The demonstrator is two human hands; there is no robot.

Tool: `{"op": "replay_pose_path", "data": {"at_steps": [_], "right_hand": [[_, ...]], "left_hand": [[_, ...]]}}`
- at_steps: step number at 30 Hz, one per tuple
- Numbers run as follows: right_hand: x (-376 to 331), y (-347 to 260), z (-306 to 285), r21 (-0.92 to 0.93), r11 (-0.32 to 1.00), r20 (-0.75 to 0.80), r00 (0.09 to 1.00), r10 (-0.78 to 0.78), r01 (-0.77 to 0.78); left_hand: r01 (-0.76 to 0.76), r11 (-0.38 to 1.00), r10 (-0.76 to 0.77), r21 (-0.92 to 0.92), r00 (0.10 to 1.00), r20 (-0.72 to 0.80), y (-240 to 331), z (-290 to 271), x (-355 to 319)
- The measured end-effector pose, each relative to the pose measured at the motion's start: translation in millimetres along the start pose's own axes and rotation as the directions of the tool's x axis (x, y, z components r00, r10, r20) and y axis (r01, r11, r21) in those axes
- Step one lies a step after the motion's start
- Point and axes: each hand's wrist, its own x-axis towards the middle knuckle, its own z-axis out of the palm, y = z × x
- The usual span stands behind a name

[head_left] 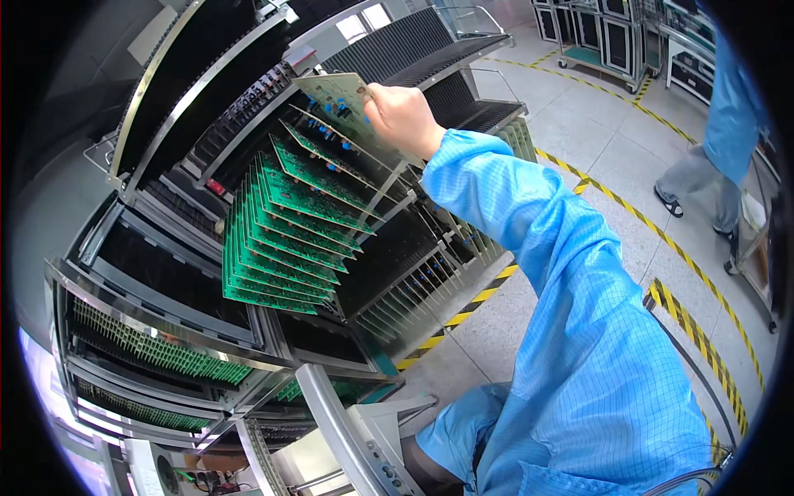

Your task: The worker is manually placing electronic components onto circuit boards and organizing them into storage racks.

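"Where is the board being handled?"

"The pale circuit board (349, 89) is in the right hand (405, 121), at the far end of the green boards (285, 236) and left of the ribbed black rack panel (393, 48)."

"And the grip?"

"The fingers (375, 106) are closed on its right edge, pinching it with no gap I can see. Their far side is hidden. The left hand is out of the picture, so I can't tell what it does."

"Is the board going in or coming out?"

"I can't tell from this. Either way, I'd move it straight along its own plane, since a twist could bind or flex it."

"What about its neighbour?"

"There's a second board with parts on it (331, 142) just on the near side, leaning much the same way. I'd match that slant, so the blue components (333, 107) don't scrape anything."

"One hand enough?"

"Probably, if the pinch stays on the bare margin. Should it drag, I'd ease off, realign, then try again gently."
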Motion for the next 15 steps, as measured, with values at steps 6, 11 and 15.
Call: {"op": "replay_pose_path", "data": {"at_steps": [6,11,15], "right_hand": [[-13.3,13.3,11.8,-0.051,0.998,0.023,1.0,-0.021,0.023],[-15.8,7.7,31.3,-0.047,0.998,0.049,0.998,-0.046,0.048],[-18.5,13.1,37.6,-0.04,0.999,0.044,0.999,-0.021,0.023]], "left_hand": [[0.091,0.989,-0.081,-0.117,0.993,0.09,-53.7,1.6,20.5],[-0.073,0.978,0.072,-0.193,0.997,-0.013,-49.5,12.4,17.2],[0.006,0.988,-0.005,-0.154,1.0,0.005,-42.1,12.7,15.7]]}}
